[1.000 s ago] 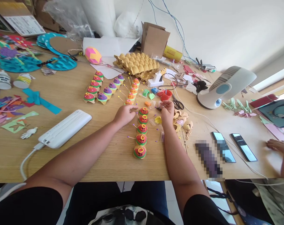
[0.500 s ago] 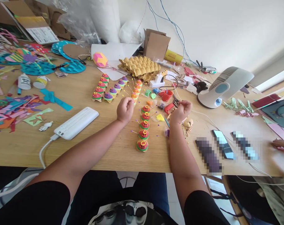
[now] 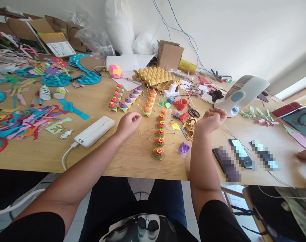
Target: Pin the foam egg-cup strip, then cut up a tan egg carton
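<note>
My left hand (image 3: 129,124) is closed above the table, left of an egg-carton strip (image 3: 159,143) decorated in red and green with yellow rings. Purple-tipped thin sticks poke out of this strip. My right hand (image 3: 213,119) is raised with curled fingers, between the scissors (image 3: 193,111) and the fan. Whatever either hand may hold is too small or hidden. Behind the left hand stand an orange strip (image 3: 150,102) with yellow-tipped sticks, a purple strip (image 3: 129,100) and another red strip (image 3: 115,99). Purple clay (image 3: 184,148) in plastic lies right of the near strip.
A white power bank (image 3: 94,131) with its cable lies at left, near colourful paper scraps (image 3: 32,122). Yellow egg trays (image 3: 155,77) are stacked at the back. The white fan (image 3: 240,95) and several phones (image 3: 241,153) are at right. Another person's hand (image 3: 305,155) rests at the right edge.
My right hand has moved right, away from the scissors, uncovering them. My left hand has drawn slightly left and down, away from the orange strip. The view has shifted left.
</note>
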Demonstrator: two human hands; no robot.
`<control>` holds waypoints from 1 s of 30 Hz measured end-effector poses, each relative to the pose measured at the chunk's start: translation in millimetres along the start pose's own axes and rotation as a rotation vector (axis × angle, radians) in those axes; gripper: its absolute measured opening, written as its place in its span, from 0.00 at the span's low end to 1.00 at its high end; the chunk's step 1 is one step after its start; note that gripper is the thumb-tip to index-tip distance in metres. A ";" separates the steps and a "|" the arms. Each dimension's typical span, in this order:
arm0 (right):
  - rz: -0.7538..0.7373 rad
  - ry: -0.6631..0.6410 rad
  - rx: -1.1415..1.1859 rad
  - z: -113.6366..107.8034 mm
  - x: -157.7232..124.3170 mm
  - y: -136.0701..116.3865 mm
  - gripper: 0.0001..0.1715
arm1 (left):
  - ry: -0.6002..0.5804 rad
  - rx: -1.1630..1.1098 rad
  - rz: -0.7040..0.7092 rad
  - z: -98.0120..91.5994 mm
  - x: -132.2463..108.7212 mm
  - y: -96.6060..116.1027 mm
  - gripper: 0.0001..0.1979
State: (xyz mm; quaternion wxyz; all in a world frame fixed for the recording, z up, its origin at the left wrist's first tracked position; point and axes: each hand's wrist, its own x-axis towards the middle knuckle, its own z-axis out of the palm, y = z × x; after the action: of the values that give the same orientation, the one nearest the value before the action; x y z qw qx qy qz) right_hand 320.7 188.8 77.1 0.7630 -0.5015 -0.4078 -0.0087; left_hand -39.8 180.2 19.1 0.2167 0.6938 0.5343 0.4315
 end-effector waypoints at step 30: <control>-0.137 -0.880 -0.523 -92.6 -81.5 -68.7 0.22 | 0.269 -0.009 0.532 -4.0 -22.8 17.0 0.05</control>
State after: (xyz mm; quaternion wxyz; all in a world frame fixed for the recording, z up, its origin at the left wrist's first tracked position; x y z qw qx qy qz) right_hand 294.1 50.9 62.5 0.3659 -0.6038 -0.7064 0.0514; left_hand -35.0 152.6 25.9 0.0263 0.7450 0.3557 0.5636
